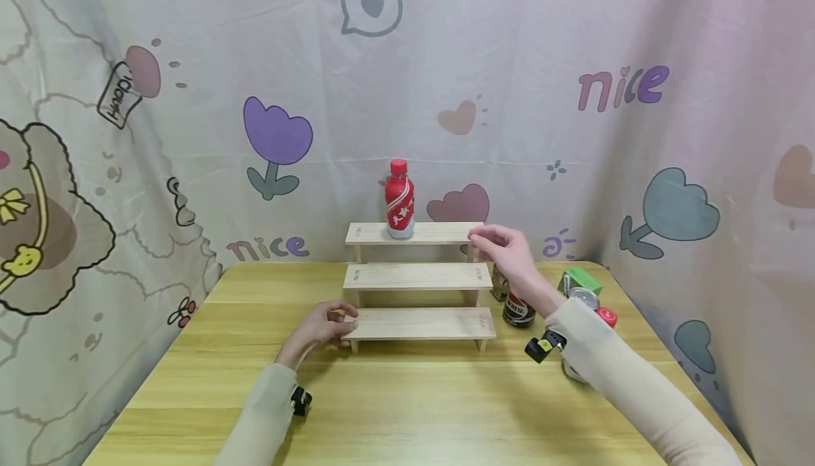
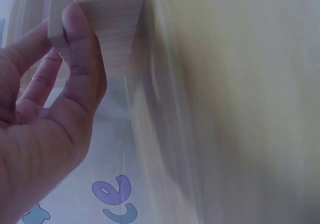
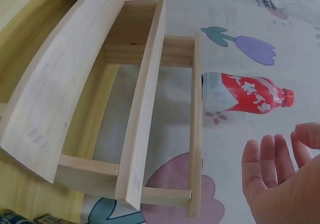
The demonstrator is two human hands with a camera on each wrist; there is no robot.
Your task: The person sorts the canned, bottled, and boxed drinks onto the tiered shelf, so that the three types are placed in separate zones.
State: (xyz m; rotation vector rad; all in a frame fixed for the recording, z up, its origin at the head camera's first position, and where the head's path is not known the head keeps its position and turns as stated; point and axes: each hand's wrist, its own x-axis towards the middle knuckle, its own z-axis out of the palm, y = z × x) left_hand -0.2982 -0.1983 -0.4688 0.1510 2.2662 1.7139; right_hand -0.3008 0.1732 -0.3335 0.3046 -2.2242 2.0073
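Three-tier wooden rack (image 1: 417,276) stands on bench (image 1: 420,409); red-and-white bottle (image 1: 400,201), capped in red, sits upright on rack's top tier, near middle. Person's left hand (image 1: 326,324) pinches left end of rack's bottom tier between thumb and fingers. Right hand (image 1: 512,257), half open with fingers loosely bent, holds nothing, just beside right end of rack's top tier. Right of rack: dark container (image 1: 518,312), nearby; green box (image 1: 581,280), farther off. Behind rack: patterned curtain (image 1: 382,98), printed with tulips.
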